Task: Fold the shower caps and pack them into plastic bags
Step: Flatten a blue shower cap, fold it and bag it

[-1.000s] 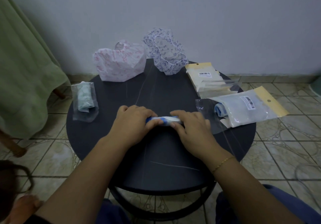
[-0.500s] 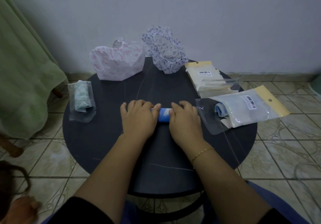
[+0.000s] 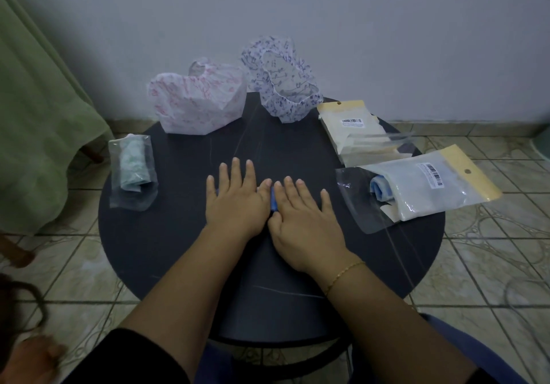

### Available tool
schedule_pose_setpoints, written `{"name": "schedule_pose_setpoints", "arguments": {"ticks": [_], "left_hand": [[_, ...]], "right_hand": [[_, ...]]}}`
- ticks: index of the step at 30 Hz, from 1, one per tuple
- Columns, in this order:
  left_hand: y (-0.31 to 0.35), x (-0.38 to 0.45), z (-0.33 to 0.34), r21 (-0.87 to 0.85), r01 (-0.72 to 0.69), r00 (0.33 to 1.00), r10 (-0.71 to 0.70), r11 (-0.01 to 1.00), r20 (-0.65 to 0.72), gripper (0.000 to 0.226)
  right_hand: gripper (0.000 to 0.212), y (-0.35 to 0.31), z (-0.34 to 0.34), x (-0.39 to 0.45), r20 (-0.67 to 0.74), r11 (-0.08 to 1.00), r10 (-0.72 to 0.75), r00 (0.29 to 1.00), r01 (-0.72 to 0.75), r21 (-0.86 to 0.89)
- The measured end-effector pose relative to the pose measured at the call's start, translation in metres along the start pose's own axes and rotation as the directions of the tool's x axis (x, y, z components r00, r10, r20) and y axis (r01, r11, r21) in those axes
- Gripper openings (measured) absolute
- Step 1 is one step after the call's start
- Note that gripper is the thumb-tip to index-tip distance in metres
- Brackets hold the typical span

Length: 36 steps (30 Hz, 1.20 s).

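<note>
At the centre of the frame, the left hand (image 3: 235, 202) and right hand (image 3: 303, 220) lie flat side by side, fingers straight and spread, palms pressing a rolled blue plastic shower cap (image 3: 273, 202) against the round dark table (image 3: 178, 249). Only a sliver of blue shows between the two index fingers, so the roll's long axis probably runs left to right under the palms. The flat press likely squeezes out air and keeps the roll tight enough to slip into a bag.

At centre right, a clear plastic bag with a yellow header (image 3: 416, 187) lies with its open mouth towards the hands, handy for loading. At centre left lies a clear bag holding a green rolled cap (image 3: 132, 172).
</note>
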<state>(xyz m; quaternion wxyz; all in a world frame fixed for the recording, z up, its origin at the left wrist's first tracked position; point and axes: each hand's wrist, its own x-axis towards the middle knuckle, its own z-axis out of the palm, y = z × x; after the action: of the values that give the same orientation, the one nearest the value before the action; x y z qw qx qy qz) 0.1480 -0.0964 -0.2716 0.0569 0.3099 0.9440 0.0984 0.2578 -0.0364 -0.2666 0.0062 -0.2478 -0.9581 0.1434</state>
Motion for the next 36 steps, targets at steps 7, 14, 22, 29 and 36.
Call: {"name": "schedule_pose_setpoints", "arguments": {"ticks": [7, 14, 22, 29, 36], "left_hand": [[-0.012, -0.003, -0.005, 0.021, 0.037, 0.996, -0.039, 0.999, 0.077, 0.065], [-0.029, -0.016, -0.010, 0.007, 0.110, 0.991, -0.110, 0.994, 0.080, 0.073], [-0.020, -0.055, -0.014, -0.190, 0.083, 0.974, -0.120, 0.978, -0.192, 0.058], [0.018, -0.085, -0.020, -0.618, -0.033, 0.998, 0.059, 0.785, 0.022, 0.024], [0.035, -0.077, -0.017, -0.984, 0.125, 0.991, -0.059, 0.126, 0.118, 0.028]], "right_hand": [[0.058, 0.003, -0.008, -0.003, 0.073, 1.000, -0.004, 0.997, 0.004, 0.001], [0.058, 0.002, -0.015, -0.018, 0.085, 0.999, 0.002, 0.996, 0.002, -0.044], [0.044, 0.009, -0.022, -0.040, -0.089, 0.997, 0.083, 0.993, -0.082, 0.015], [0.052, 0.008, -0.015, -0.040, -0.148, 0.877, 0.255, 0.955, -0.164, 0.451], [0.056, 0.010, -0.024, -0.038, -0.043, 0.248, 0.319, 0.947, -0.040, 0.968]]}}
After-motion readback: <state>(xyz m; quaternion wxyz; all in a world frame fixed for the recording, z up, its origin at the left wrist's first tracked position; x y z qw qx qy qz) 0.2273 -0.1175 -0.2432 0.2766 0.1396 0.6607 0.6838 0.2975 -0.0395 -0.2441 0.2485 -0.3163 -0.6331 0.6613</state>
